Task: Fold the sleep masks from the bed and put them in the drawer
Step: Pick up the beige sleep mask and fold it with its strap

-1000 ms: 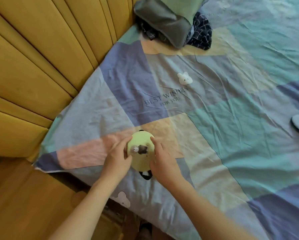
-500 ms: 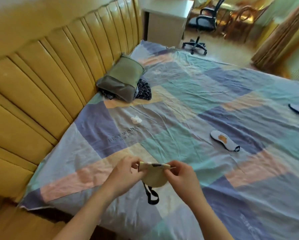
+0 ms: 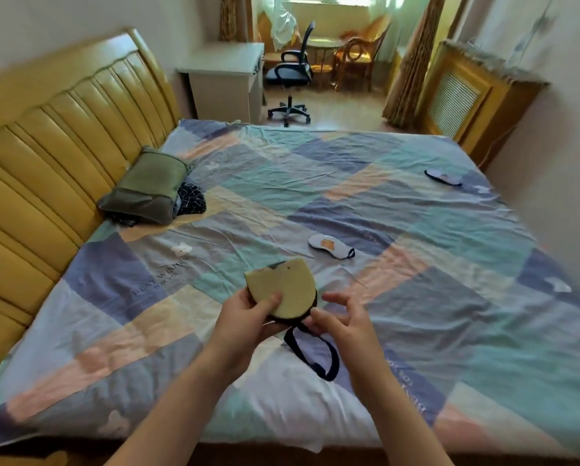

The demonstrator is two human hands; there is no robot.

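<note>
A yellow-green sleep mask (image 3: 283,286), folded in half, is pinched in my left hand (image 3: 244,319) above the near part of the bed. Its dark elastic strap (image 3: 315,354) hangs down in a loop below. My right hand (image 3: 340,317) hovers just to the right of the mask with fingers spread, holding nothing. A white sleep mask with an orange print (image 3: 330,246) lies flat in the middle of the bed. A dark blue sleep mask (image 3: 443,177) lies near the far right edge. No drawer is in view.
The patchwork bedsheet (image 3: 399,297) covers the bed, with a yellow padded headboard (image 3: 46,156) on the left. A green pillow (image 3: 147,190) lies on dark checked cloth by the headboard. Beyond the bed stand a white desk (image 3: 228,79) and a black office chair (image 3: 290,79).
The view has lifted from the near bed corner to the whole room. The mask went from held by both hands to folded in my left hand alone; my right hand has let go.
</note>
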